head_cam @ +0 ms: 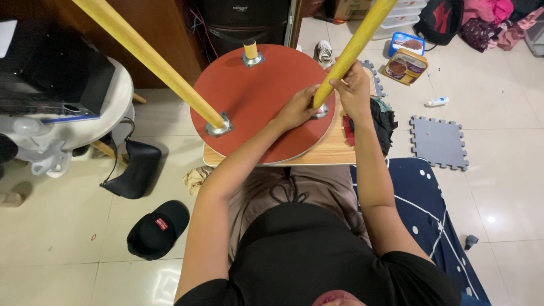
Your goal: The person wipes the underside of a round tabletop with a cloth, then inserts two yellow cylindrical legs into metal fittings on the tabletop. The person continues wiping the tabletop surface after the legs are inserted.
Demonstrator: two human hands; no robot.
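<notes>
A round red tabletop [266, 85] lies upside down on a small light-wood table [334, 150]. A yellow wooden leg [357, 45] rises from a metal mounting plate [323, 112] at its right side. My right hand [352, 89] is wrapped around the lower part of this leg. My left hand [296, 107] rests on the red surface right at the leg's base, touching the plate. A second yellow leg [147, 56] stands in a plate [218, 126] at the left. A short yellow stub [251, 51] sits in the far plate.
A black cap [158, 226] and a black bag [136, 169] lie on the tiled floor at left. A white round table [85, 122] with a black device stands far left. A grey foam mat tile [439, 141], food boxes [405, 59] and a dark dotted cushion [425, 209] are at right.
</notes>
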